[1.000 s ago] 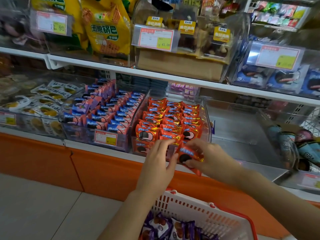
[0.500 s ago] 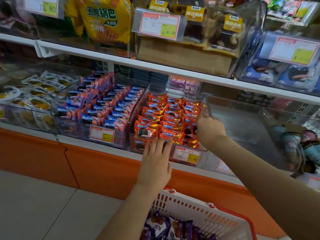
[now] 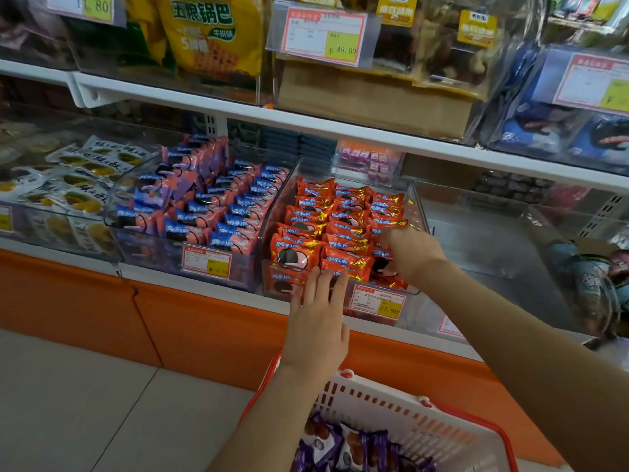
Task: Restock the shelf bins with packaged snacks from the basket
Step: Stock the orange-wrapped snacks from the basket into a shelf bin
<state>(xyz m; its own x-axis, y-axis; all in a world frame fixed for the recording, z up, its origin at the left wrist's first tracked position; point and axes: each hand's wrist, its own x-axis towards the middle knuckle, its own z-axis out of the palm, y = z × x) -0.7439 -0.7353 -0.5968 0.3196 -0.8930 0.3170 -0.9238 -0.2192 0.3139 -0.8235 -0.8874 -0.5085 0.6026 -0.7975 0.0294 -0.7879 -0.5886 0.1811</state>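
Observation:
A clear shelf bin (image 3: 419, 209) holds rows of orange-red snack packs (image 3: 340, 226). My right hand (image 3: 413, 255) reaches into its right front corner, fingers curled down onto an orange pack there; the fingertips are hidden among the packs. My left hand (image 3: 316, 321) lies flat against the bin's front wall, fingers straight and holding nothing. Below my arms is a white basket with a red rim (image 3: 391, 403), which contains purple snack packs (image 3: 340, 447).
A bin of blue and pink packs (image 3: 211, 212) stands to the left, then one of white and yellow packs (image 3: 68, 185). A clear bin (image 3: 493, 240) sits to the right. An upper shelf (image 3: 306, 124) overhangs the bins. An orange base panel (image 3: 204, 328) meets the tiled floor.
My right hand carried an orange pack from in front of the bin into its right side and stays there. My left hand let go of that pack and settled on the bin's front.

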